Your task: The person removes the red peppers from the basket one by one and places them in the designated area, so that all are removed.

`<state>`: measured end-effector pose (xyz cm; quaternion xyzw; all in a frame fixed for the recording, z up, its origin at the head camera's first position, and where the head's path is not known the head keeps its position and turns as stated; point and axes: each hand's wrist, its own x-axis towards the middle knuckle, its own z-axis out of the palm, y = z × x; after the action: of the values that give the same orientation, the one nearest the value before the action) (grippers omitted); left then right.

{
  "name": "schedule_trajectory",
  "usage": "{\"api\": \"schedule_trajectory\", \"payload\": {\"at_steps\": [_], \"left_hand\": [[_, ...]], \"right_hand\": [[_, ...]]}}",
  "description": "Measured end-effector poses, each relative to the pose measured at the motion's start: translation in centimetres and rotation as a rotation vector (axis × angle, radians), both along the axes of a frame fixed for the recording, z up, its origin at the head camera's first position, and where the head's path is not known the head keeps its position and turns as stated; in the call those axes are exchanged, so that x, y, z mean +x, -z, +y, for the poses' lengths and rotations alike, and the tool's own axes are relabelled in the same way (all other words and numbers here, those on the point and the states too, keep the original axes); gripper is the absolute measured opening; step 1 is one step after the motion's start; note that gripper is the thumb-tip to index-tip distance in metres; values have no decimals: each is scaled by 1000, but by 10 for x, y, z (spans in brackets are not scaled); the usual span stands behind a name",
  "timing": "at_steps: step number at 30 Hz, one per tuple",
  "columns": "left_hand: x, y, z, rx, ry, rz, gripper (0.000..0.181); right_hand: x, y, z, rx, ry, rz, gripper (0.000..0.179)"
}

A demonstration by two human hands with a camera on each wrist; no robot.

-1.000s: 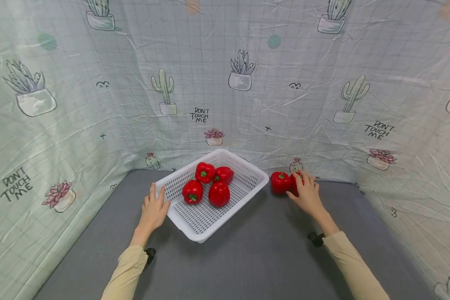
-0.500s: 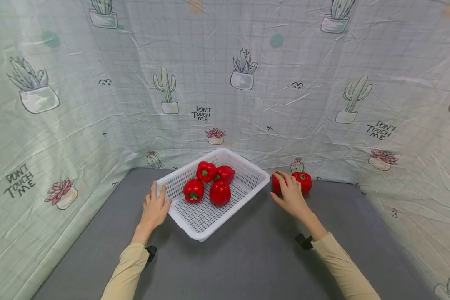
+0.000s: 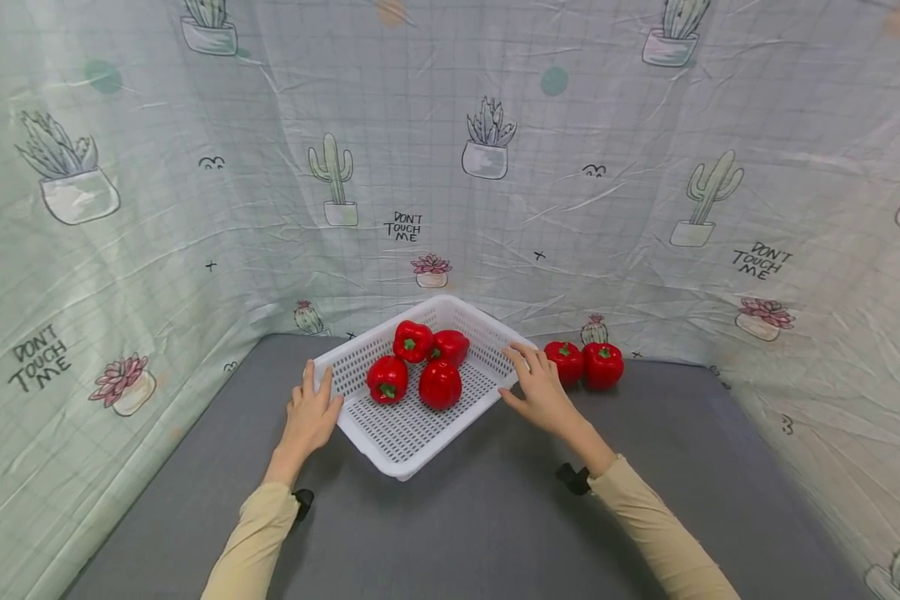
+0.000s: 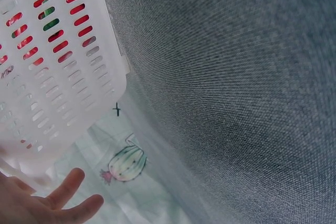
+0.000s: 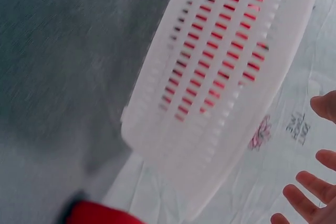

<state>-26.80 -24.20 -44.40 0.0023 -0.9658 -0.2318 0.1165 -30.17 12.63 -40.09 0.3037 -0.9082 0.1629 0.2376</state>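
White basket (image 3: 401, 429) sat angled on grey worktop (image 3: 480, 533), four red peppers (image 3: 440, 385) inside. Left hand (image 3: 309, 421) was at basket's left rim, fingers extended and parted; firm contact unclear. Right hand (image 3: 543, 396) was by right rim, fingers spread wide, nothing held. Forearms (image 3: 288, 467) slanted inward. Two more peppers (image 3: 602, 367) sat right of basket, cactus-print sheet (image 3: 390, 100) behind.
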Motion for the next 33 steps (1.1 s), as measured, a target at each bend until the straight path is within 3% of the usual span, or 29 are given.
{"api": "schedule_trajectory", "payload": {"at_steps": [13, 26, 33], "left_hand": [[0, -1, 0, -4, -7, -6, 58], [0, 0, 2, 4, -1, -4, 57], [0, 1, 1, -8, -5, 6, 57]], "right_hand": [[-9, 7, -44, 62, -61, -110, 60], [-19, 4, -75, 64, -72, -156, 67], [-31, 9, -90, 165, -46, -179, 66]]}}
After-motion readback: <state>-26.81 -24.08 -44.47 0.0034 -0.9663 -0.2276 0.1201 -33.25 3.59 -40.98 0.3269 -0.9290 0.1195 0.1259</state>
